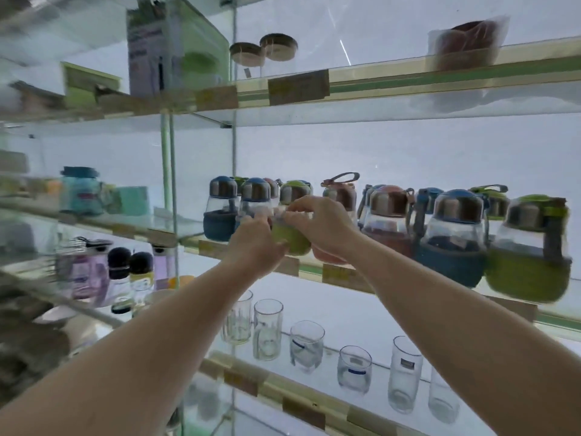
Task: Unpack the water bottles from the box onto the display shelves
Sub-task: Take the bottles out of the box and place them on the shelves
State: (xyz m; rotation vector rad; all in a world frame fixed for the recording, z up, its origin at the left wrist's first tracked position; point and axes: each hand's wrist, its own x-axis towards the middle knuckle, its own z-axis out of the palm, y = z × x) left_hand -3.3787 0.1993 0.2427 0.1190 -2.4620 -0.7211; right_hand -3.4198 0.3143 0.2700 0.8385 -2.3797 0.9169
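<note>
Both hands' fingers curled round green-sleeved bottle [290, 239], left hand [253, 243], right hand [317, 221]

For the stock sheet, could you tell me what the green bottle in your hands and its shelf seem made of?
Green bottle: clear body, glass or plastic, with a matte green sleeve, probably silicone. Shelf: see-through, glossy glass.

Head cam faces shelves [314, 265] (close, level).

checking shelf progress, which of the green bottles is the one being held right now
The small green-sleeved bottle in the row's middle, gripped by the left hand and right hand. The big green-sleeved bottle at far right stands untouched.
</note>
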